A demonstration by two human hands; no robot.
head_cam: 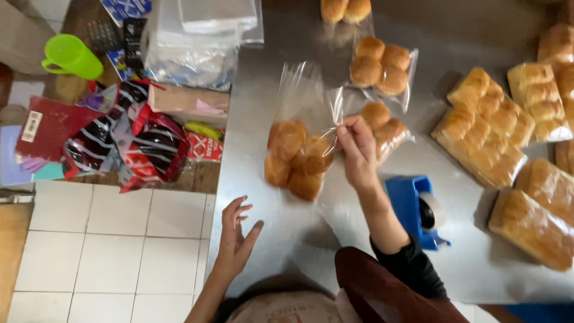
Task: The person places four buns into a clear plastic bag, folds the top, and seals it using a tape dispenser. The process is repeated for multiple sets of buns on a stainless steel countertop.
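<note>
A clear bag of buns (299,158) is held up off the steel table (257,107) by its open top, which is pinched between the fingers of the right hand (357,152). Four round buns hang in the bottom of it, just left of that hand and above the left hand (234,236). The left hand is released, with its fingers spread, nothing in it, hovering near the table's edge below the bag.

Since the weight is carried by one pinch on thin film alone, the film could slip from the fingers and the buns could drop onto the table or tip out through the open mouth. Because the left hand is not under the bag, no support is given if that happens.

Just behind the right hand a second filled bag (385,128) lies on the table, and another bag of buns (379,66) lies beyond it; these could be knocked by a swinging bag. A blue tape dispenser (415,209) stands just right of the right forearm and could be struck by the elbow. Further right, slabs of joined rolls (484,128) lie well apart from both hands.
</note>
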